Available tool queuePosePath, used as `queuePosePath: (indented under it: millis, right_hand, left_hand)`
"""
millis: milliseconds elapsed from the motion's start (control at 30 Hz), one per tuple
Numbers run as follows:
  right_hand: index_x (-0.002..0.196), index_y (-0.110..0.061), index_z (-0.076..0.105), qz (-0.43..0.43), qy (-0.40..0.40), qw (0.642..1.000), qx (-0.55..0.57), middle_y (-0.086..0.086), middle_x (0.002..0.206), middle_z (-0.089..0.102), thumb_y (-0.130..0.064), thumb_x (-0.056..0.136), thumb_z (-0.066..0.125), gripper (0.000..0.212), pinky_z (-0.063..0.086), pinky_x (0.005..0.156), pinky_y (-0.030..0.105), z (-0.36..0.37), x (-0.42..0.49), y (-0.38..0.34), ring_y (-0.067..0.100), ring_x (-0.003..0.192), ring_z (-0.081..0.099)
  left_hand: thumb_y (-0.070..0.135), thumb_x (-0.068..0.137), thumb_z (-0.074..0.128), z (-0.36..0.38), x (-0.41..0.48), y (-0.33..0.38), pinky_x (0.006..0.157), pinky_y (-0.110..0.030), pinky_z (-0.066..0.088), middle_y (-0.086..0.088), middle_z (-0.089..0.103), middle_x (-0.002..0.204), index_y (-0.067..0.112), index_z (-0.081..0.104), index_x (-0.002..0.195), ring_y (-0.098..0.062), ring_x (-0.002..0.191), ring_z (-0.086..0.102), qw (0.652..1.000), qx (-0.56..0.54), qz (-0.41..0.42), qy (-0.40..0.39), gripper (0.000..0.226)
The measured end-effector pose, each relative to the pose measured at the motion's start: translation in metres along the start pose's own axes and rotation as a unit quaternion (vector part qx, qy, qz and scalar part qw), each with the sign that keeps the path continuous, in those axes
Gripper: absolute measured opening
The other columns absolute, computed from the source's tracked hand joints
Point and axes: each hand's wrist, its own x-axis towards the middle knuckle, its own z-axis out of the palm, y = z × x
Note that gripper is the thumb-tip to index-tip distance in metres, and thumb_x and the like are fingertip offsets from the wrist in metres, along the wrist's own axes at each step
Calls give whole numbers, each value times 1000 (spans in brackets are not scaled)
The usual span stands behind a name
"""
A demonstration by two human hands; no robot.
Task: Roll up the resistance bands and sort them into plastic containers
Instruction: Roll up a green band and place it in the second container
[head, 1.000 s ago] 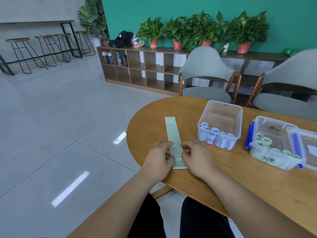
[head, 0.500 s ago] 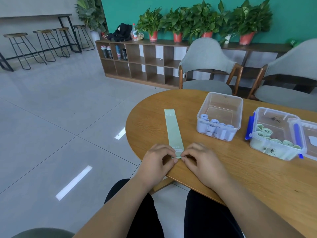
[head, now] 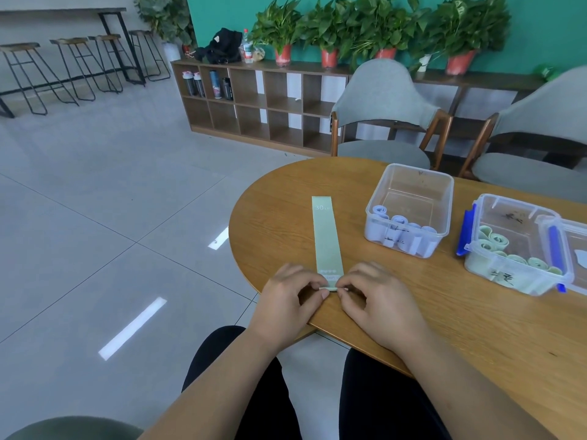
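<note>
Flat on the oval wooden desk (head: 476, 328): a long, pale green rubber resistance band (head: 326, 239), lying lengthwise away from the body, far end printed "30" in white. Near end turned up into a small first roll right at the desk's near edge. Pinched there from both sides: left hand (head: 286, 308) on the roll's left end, thumb and forefinger closed on it; right hand (head: 378, 308) on the right end, same grip. Fingers (head: 322, 292) of both hands curled in and drawn together around the roll, knuckles up, fingertips almost meeting across the band's width. Rest of the band stretched out clear beyond the fingers, untouched and unrolled.

To the right of the band, apart from it: a clear plastic rectangular container (head: 409, 211) without a lid, holding several rolled pale lilac bands (head: 403, 231) packed along its near wall. Further right, a second clear plastic container (head: 514, 246) with blue clip latches, holding rolled pale green bands (head: 495, 241) along its left and near walls. Just beside it at the picture's right edge, a third clear container (head: 576, 249), only partly in view, contents not readable.

Beyond the desk, two grey padded chairs with wooden arms (head: 387, 122), a low brown cubby shelf (head: 263, 103), and a row of potted green plants (head: 330, 30) on top of the shelf.
</note>
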Motion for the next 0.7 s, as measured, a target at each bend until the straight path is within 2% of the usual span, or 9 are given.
queuePosePath:
  millis: [133,267,400,600,700]
  right_hand:
    - [100,-30,75,4,-2,1000,16,-19,97,62,-30,95,70,7,54,73,35,0,1,2,5,96,58]
    - [101,-32,74,10,-4,999,37,-21,89,60,-28,95,72,7,52,73,33,-2,2,3,4,87,56]
    - [95,-34,69,25,-6,999,44,-25,83,55,-25,93,74,10,48,71,26,-5,2,0,-1,84,53]
    - [95,-32,70,24,-9,1000,-10,-18,93,57,-31,95,68,1,52,73,33,1,4,0,4,92,54]
    - [97,-28,75,19,2,999,-31,-15,96,57,-33,93,71,7,53,75,33,2,2,0,7,95,57]
  left_hand:
    - [23,92,83,-1,0,1,82,-28,52,14,68,96,22,77,101,-10,99,62,1000,-6,-2,5,11]
    - [18,92,81,-1,0,2,83,-28,53,15,69,96,21,77,100,-10,98,63,1000,-20,-8,8,10]
    - [16,92,80,0,0,3,83,-27,52,15,68,94,23,77,98,-10,98,63,1000,-16,-18,-1,10]
    - [21,93,78,6,2,1,82,-28,51,13,64,95,22,77,96,-10,98,57,999,23,-24,12,4]
    - [24,94,77,8,3,0,82,-30,52,12,64,97,21,78,96,-11,99,56,999,37,-25,11,3]
